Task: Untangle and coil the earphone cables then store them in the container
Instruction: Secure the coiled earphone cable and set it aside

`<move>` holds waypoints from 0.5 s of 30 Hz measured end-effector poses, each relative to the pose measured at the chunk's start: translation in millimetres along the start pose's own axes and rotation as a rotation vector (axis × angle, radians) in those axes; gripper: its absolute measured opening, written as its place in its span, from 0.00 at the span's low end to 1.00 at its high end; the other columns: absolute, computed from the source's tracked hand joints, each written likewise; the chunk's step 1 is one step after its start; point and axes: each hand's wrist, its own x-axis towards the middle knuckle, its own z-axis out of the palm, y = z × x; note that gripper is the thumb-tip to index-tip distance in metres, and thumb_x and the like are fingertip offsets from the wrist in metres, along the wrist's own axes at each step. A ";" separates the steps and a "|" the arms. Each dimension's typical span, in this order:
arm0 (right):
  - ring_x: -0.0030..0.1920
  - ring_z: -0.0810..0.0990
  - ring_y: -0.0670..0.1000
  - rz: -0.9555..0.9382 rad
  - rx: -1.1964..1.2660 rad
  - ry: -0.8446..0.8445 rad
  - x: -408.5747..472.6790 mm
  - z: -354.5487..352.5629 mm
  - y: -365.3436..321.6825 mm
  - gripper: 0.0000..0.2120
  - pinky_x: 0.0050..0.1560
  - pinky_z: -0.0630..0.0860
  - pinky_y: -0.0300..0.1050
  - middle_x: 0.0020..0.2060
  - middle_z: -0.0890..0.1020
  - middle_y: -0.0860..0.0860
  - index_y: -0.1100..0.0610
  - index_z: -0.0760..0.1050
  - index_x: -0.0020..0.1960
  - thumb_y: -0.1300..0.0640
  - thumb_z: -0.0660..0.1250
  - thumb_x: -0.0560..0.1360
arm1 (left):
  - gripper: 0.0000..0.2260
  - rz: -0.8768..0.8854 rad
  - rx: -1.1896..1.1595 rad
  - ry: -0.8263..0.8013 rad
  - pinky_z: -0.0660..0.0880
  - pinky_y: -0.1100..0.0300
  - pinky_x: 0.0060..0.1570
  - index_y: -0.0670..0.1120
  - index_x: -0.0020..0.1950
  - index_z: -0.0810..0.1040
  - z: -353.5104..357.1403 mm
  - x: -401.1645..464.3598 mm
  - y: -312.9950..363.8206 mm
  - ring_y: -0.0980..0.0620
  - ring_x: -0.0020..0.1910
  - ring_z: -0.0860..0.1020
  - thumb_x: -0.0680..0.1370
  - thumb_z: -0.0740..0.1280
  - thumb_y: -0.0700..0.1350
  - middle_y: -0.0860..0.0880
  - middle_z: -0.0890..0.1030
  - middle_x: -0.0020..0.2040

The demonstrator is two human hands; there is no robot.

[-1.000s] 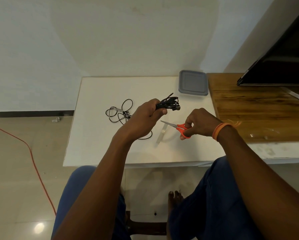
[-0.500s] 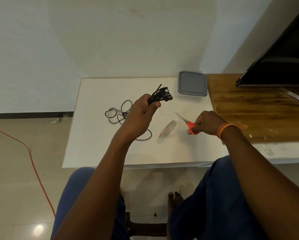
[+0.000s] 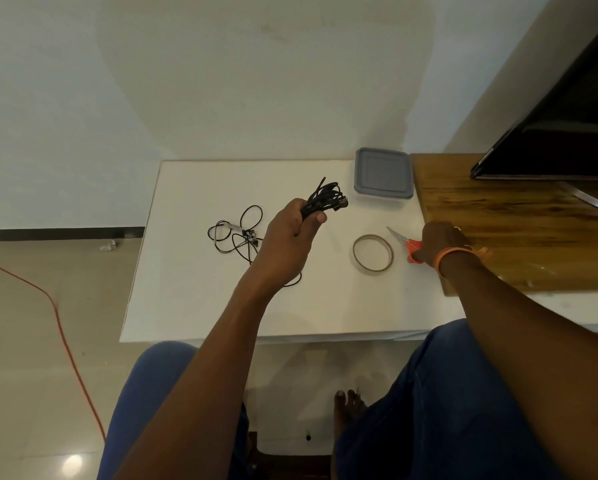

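Head view, seated person at a white table (image 3: 193,306). Left hand (image 3: 287,237), near table centre, is closed in a fist around a black coil (image 3: 325,199) of earphone cable; the bundle sticks out of the fist toward 1 o'clock, clear of the table. Right hand (image 3: 436,244), at 3 o'clock from the left, rests at the table's right edge, fingers curled over the orange handles of the scissors (image 3: 408,242), whose blades point toward 10 o'clock; whether it grips them or merely covers them cannot be told. Between the hands lies a tape ring (image 3: 373,252), flat on the table. A second cable (image 3: 238,237), loose and looped, lies at 9 o'clock from the left hand, partly under its wrist. The container (image 3: 384,176), grey lid on, sits at 1 o'clock from the coil, against the wooden board (image 3: 498,230).

Handling, as judged: the cable is light, limp and springy, so a coil tends to unwind once released; hold across the middle of the bundle, all turns pinched together, not by plug or earbuds. The lid appears to need removing before storage, and the loose cable is not yet coiled.
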 end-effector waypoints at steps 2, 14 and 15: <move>0.58 0.79 0.60 0.015 -0.011 0.012 3.4 -2.7 -2.1 0.30 0.56 0.76 0.49 0.57 0.79 0.60 0.64 0.73 0.62 0.45 0.75 0.69 | 0.07 -0.017 -0.026 -0.011 0.65 0.59 0.33 0.47 0.48 0.71 -0.2 0.9 -2.2 0.55 0.31 0.65 0.82 0.62 0.49 0.54 0.68 0.33; 0.56 0.80 0.58 0.027 -0.030 0.059 -0.6 -4.7 -16.2 0.27 0.51 0.76 0.47 0.58 0.79 0.59 0.62 0.72 0.63 0.45 0.72 0.72 | 0.06 -0.072 -0.056 -0.015 0.67 0.54 0.37 0.49 0.47 0.70 0.0 0.9 -6.2 0.53 0.33 0.66 0.82 0.62 0.49 0.52 0.69 0.34; 0.55 0.80 0.58 0.031 -0.016 0.051 -2.5 -4.7 -16.8 0.26 0.48 0.75 0.46 0.57 0.80 0.59 0.62 0.74 0.62 0.45 0.72 0.73 | 0.06 -0.073 -0.061 -0.014 0.67 0.54 0.37 0.49 0.47 0.70 -0.4 0.9 -7.0 0.53 0.32 0.66 0.82 0.62 0.49 0.52 0.69 0.34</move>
